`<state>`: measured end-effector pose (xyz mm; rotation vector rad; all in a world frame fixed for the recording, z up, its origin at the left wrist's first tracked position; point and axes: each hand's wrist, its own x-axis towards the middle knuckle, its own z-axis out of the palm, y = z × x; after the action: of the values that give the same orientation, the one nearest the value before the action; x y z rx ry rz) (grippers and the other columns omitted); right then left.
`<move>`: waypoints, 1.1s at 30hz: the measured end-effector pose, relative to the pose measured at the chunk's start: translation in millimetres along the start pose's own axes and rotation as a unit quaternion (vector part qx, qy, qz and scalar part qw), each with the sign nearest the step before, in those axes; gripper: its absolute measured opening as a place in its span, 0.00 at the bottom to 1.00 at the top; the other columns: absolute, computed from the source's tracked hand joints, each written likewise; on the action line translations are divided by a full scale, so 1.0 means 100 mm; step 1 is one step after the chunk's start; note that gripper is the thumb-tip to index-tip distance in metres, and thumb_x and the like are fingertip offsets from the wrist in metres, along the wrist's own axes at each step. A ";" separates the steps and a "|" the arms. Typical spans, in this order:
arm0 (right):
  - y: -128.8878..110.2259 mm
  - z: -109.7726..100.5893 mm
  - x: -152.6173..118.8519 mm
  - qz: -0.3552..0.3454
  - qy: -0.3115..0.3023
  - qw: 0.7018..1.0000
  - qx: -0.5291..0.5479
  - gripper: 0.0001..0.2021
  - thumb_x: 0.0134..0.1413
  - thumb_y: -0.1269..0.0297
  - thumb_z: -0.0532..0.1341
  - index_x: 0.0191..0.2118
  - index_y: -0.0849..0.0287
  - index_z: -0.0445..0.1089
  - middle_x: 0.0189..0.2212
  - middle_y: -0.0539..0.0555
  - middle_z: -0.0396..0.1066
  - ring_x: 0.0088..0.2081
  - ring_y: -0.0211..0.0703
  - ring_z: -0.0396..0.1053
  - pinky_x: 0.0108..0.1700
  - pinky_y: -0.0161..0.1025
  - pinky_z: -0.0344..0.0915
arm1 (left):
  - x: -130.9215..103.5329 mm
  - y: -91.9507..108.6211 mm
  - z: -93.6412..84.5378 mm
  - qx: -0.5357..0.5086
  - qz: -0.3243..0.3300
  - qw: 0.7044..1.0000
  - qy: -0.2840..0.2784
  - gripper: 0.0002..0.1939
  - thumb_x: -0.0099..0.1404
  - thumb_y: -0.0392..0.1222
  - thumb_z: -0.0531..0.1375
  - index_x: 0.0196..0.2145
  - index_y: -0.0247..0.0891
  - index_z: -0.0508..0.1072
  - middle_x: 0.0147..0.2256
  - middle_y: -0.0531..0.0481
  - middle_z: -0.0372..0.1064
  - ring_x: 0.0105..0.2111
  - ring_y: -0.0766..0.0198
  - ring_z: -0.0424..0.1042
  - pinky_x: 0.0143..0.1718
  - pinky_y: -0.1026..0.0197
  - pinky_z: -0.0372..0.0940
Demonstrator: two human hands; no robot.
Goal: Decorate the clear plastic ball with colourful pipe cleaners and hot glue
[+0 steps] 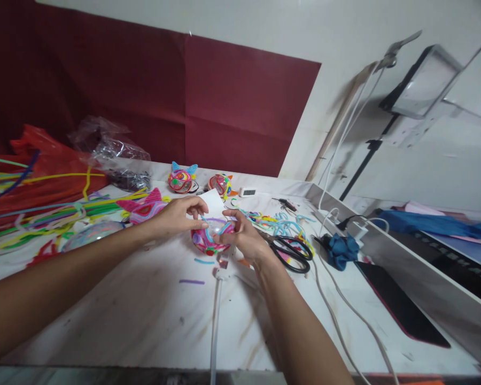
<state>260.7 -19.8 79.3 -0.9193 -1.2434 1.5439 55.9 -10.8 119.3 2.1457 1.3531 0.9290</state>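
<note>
Decorated ball (209, 246) sits mid-frame between both hands, roughly round so no long axis, right hand (243, 235) closed round its right edge, left hand (184, 218) half-curled at upper left (can't tell if gripping).

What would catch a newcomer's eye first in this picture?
Probably the colourful round piece near the centre, with the left hand and right hand at it. Behind, a big dark red sheet covers much of the wall. Bright strips spread over the left of the table, by a red plastic bag.
</note>
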 end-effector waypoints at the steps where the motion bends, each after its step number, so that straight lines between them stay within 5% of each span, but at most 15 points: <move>1: 0.00 0.00 0.00 -0.001 0.001 1.000 -0.001 0.38 0.23 0.75 0.72 0.48 0.53 0.62 0.28 0.40 0.69 0.24 0.37 0.69 0.31 0.36 0.66 | 0.00 -0.03 0.02 -0.013 -0.013 1.000 0.003 0.15 0.49 0.46 0.68 0.35 0.39 0.73 0.26 0.57 0.67 0.30 0.64 0.67 0.32 0.65 0.61; 10: 0.01 0.01 0.01 -0.011 0.011 1.000 0.000 0.38 0.22 0.75 0.72 0.47 0.55 0.62 0.26 0.40 0.69 0.23 0.35 0.68 0.31 0.35 0.64 | -0.11 -0.20 0.23 -0.039 -0.003 0.995 0.096 0.19 0.53 0.50 0.65 0.39 0.38 0.71 0.33 0.52 0.71 0.33 0.61 0.71 0.34 0.60 0.63; 15: 0.03 0.01 0.01 -0.012 0.010 1.000 0.017 0.38 0.23 0.75 0.72 0.47 0.55 0.61 0.25 0.39 0.69 0.24 0.37 0.69 0.31 0.36 0.66 | -0.20 -0.17 0.28 0.090 0.179 0.965 0.169 0.04 0.63 0.40 0.61 0.35 0.38 0.75 0.38 0.50 0.69 0.39 0.61 0.71 0.41 0.60 0.65; 19: 0.03 0.01 0.00 -0.017 0.018 1.000 0.012 0.37 0.23 0.75 0.72 0.47 0.55 0.61 0.23 0.38 0.67 0.22 0.35 0.67 0.30 0.36 0.65 | -0.24 -0.16 0.28 0.177 0.271 0.927 0.190 0.07 0.68 0.36 0.59 0.33 0.38 0.78 0.35 0.50 0.71 0.36 0.63 0.72 0.40 0.60 0.65; 33: 0.05 0.03 0.02 -0.019 0.036 0.999 0.016 0.35 0.24 0.75 0.72 0.45 0.54 0.62 0.21 0.38 0.68 0.21 0.36 0.66 0.28 0.35 0.64 | -0.35 -0.10 0.41 0.214 0.281 0.914 0.201 0.05 0.65 0.33 0.62 0.32 0.39 0.76 0.35 0.51 0.73 0.37 0.62 0.75 0.39 0.58 0.63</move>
<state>256.5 -19.5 74.5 -0.9181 -1.1751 1.4836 69.6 -38.1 73.9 2.8911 1.2078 1.4705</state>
